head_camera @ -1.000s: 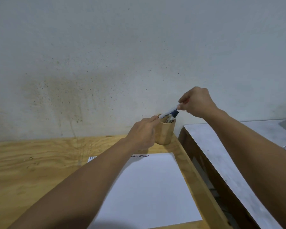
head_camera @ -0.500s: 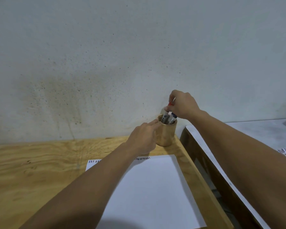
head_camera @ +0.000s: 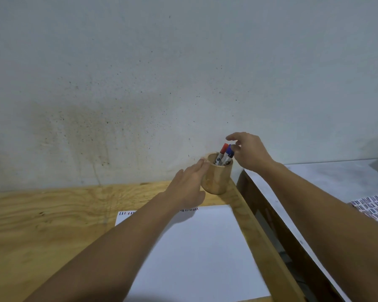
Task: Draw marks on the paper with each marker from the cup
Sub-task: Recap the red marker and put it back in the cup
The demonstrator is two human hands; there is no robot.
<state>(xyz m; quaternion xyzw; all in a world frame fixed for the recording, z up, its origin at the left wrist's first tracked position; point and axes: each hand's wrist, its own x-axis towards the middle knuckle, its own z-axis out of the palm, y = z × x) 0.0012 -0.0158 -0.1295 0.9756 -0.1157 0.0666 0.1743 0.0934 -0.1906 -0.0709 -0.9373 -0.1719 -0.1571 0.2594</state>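
A round wooden cup (head_camera: 216, 177) stands at the back right corner of a plywood table (head_camera: 42, 225), close to the wall (head_camera: 162, 73). Two markers lean inside the cup, a red-capped marker (head_camera: 222, 149) and, just to its right, a blue-capped marker (head_camera: 228, 151); their caps stick out above the rim.

The left hand (head_camera: 189, 184) reaches forward on an outstretched arm and lies flat against the left side of the cup, fingers straight and together, the fingertips level with the rim. It is not wrapped around the cup and holds nothing.

The right hand (head_camera: 248, 152) hangs just right of and above the cup, wrist bent, fingers spread and curled loosely. The thumb sits close to the blue cap, the forefinger arches above both caps; the hand is empty and grips neither marker.

In front of the cup a white sheet of paper (head_camera: 201, 253) lies on the table, with a row of short red and blue strokes (head_camera: 189, 209) along its far edge. To the right of the cup, beyond the table's edge, stands a grey bench (head_camera: 327, 184) with a sheet covered in similar strokes (head_camera: 373, 207).
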